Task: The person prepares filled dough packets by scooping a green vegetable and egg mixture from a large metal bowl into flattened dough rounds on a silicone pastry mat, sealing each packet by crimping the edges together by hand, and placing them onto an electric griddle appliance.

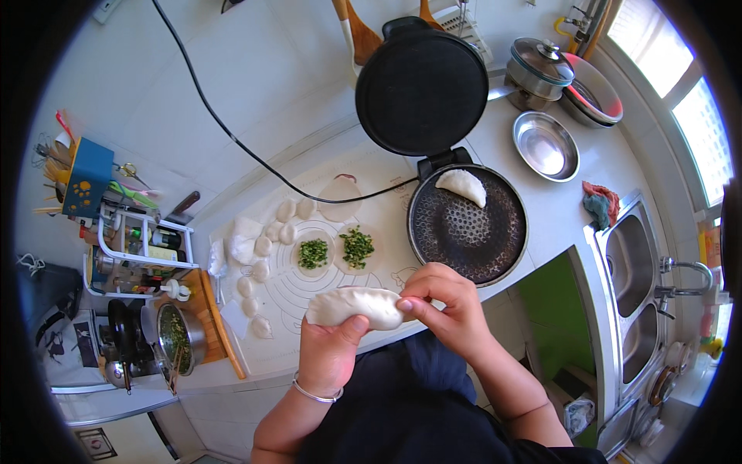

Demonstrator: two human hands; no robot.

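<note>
A large half-moon dough pocket [355, 306] with a crimped edge is held up above the counter's front edge. My left hand [331, 348] supports it from below, thumb against its near side. The fingertips of my right hand [443, 307] pinch its right end. Beyond my right hand, an open electric griddle [470, 243] carries one similar dough pocket [462, 187] near its back edge. On the pastry mat [290, 342] lie two flat dough rounds, each bearing a heap of chopped green filling [313, 254]; the right-hand heap [357, 247] sits closer to the griddle.
Several small dough pieces [262, 247] line the mat's left side. A black power cord [232, 136] runs across to the griddle. At left, a steel bowl of filling [179, 336] holds chopsticks. To the right stand a steel dish [546, 146], a cloth [601, 204] and a double sink [633, 269].
</note>
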